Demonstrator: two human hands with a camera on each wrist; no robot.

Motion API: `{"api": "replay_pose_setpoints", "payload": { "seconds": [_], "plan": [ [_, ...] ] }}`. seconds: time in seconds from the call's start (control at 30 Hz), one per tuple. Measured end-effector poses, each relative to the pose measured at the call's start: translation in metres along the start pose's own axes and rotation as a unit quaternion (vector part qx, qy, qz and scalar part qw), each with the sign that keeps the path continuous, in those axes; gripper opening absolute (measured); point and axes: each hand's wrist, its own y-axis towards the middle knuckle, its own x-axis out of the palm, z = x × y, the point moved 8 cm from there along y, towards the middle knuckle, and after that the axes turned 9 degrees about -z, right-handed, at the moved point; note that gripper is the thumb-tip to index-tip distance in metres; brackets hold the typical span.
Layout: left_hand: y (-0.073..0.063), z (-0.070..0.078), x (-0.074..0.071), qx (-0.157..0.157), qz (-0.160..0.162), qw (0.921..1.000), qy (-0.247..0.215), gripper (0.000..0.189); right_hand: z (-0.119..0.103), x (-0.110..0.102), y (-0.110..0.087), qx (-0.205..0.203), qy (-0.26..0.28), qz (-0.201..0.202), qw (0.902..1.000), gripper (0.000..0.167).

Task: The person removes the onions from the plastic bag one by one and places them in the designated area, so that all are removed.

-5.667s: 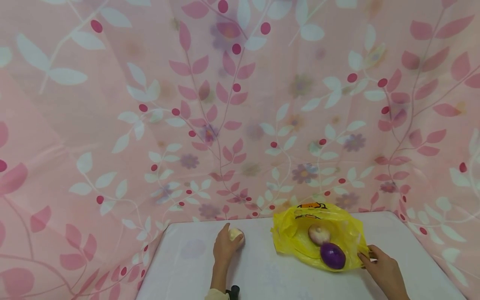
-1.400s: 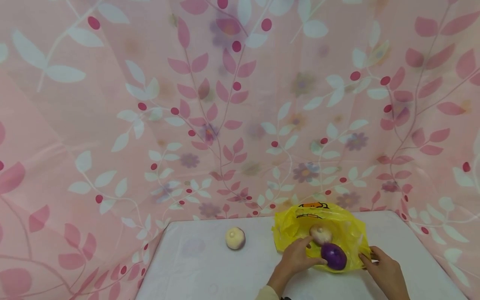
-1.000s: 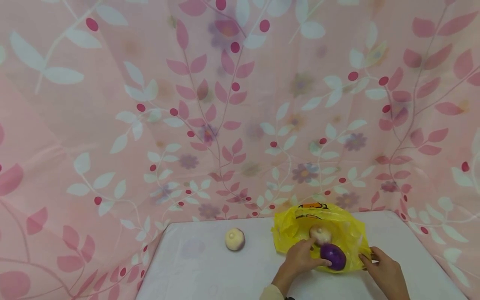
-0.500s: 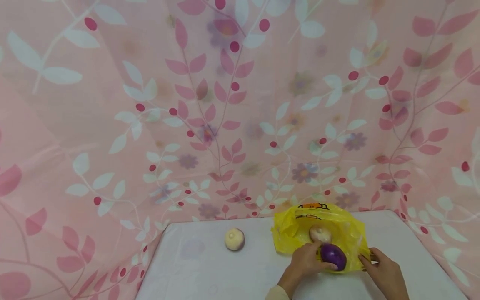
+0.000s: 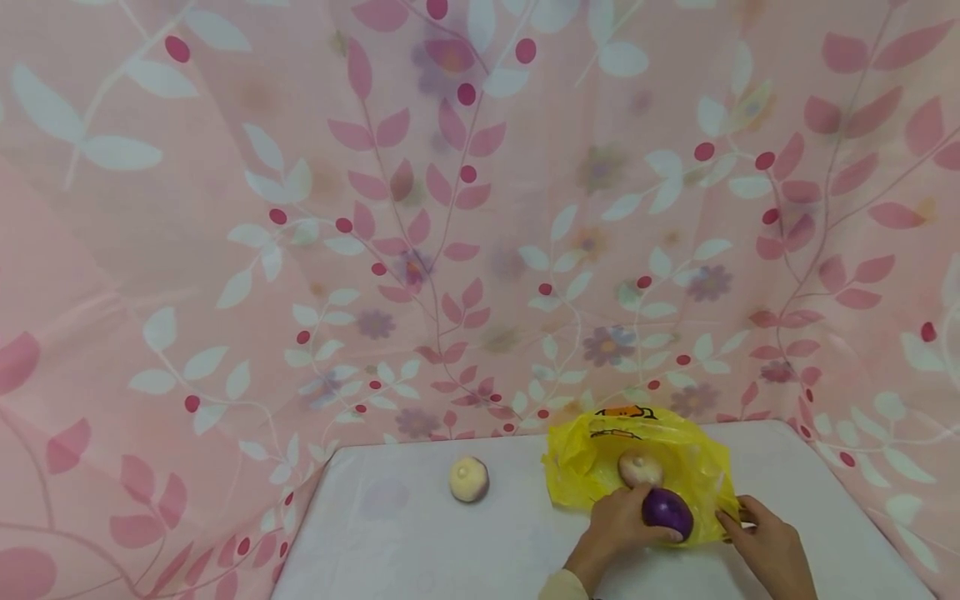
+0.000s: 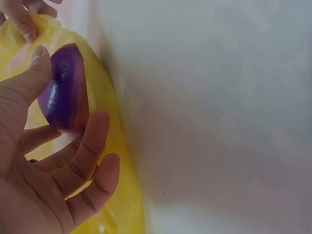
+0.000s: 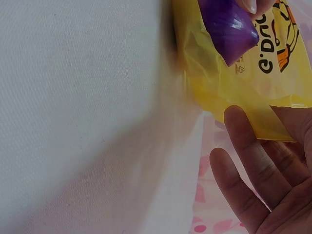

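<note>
A yellow plastic bag [image 5: 570, 467] lies on its side with its mouth toward me. At its mouth sits a shiny, dark purple, rounded piece [image 5: 667, 513], which resembles part of an eggplant. My left hand [image 5: 617, 523] holds this piece between thumb and fingers; in the left wrist view, the other fingers of the left hand [image 6: 53, 165] are loosely bent. My right hand [image 5: 772, 546] pinches the bag's right rim between thumb and fingers. Deeper in the bag lies a round, whitish piece with a small nub [image 5: 639, 468].
A similar round, cream piece with purplish sides [image 5: 468, 479] rests on the white-covered table [image 5: 375, 533], left of the bag. Behind the table hangs a pink floral curtain [image 5: 300, 250].
My left hand has left the cream piece on the table, moved right to the bag and closed on the purple piece. The right hand has stayed at the bag's rim.
</note>
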Motion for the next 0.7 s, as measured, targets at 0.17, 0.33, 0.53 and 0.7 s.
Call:
{"api": "replay_pose_setpoints", "payload": {
  "seconds": [0.17,0.33,0.53,0.7],
  "plan": [
    [0.0009,0.0005,0.003,-0.013,0.008,0.9999,0.005,0.062,-0.002,-0.0004,-0.0011,-0.006,-0.004,0.005,1.0,0.033],
    [0.0005,0.0014,0.0039,-0.024,0.029,0.9992,0.013,0.064,-0.0023,0.0004,-0.0007,-0.006,0.0,0.001,1.0,0.034],
    [0.0024,-0.0002,0.0065,-0.037,0.035,0.9987,0.003,0.067,-0.0008,0.0012,-0.0001,-0.001,0.001,-0.008,1.0,0.035],
    [0.0011,0.0009,0.0057,-0.031,0.045,0.9985,0.003,0.064,-0.0009,0.0013,0.0001,-0.001,0.002,-0.008,1.0,0.035]
  ]
}}
